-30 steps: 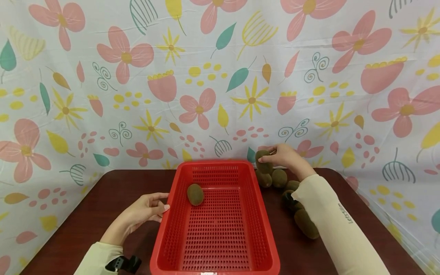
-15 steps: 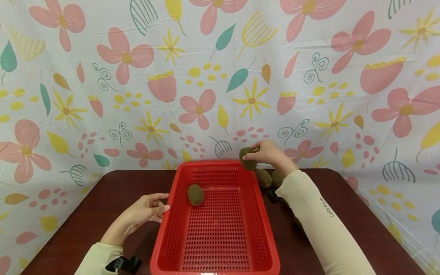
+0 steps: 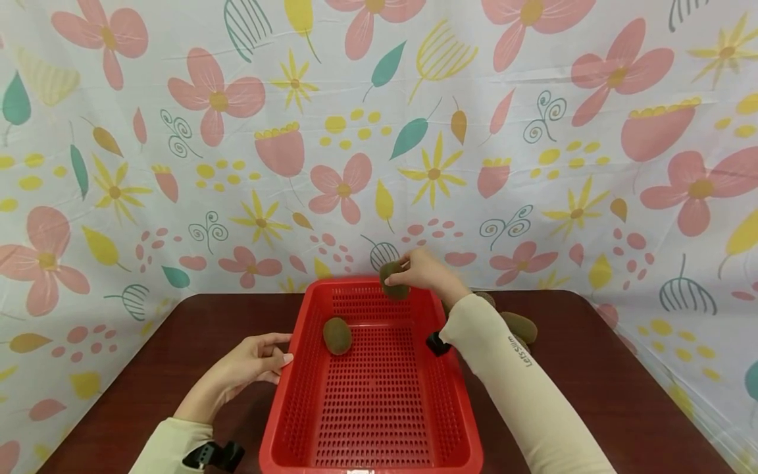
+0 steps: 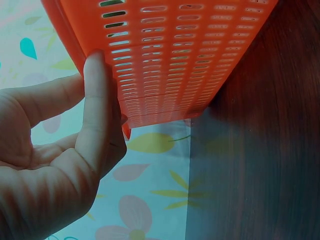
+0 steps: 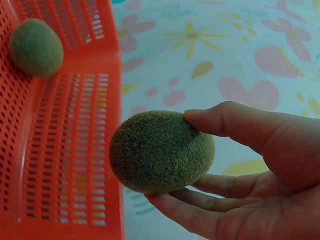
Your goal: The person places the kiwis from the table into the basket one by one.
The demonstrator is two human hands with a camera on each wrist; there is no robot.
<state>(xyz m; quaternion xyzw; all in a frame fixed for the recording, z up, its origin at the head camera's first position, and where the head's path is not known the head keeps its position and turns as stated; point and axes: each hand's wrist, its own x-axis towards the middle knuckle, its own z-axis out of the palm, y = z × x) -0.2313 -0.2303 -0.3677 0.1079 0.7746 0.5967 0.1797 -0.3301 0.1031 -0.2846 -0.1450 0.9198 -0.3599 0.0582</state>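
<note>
My right hand [image 3: 423, 271] pinches a fuzzy brown kiwi [image 5: 162, 152] between thumb and fingertips. In the head view this kiwi hangs over the far end of a red perforated plastic basket [image 3: 370, 464]. Another kiwi [image 3: 337, 336] lies on the basket floor, towards its far left; the right wrist view shows it too. At the basket's left side my left hand [image 3: 251, 362] holds the rim, thumb on the edge and fingers against the outer wall [image 4: 170, 60], as the left wrist view shows.
Several more kiwis [image 3: 520, 327] lie on the dark brown table [image 3: 580, 382] right of the basket, partly hidden behind the right sleeve [image 3: 515, 368]. A floral cloth [image 3: 379, 145] hangs just behind the table. Black straps [image 3: 213, 454] sit on the wrists.
My right hand has carried its kiwi leftward from above the kiwi pile to over the basket's far end. My left hand and the basket have stayed put.
</note>
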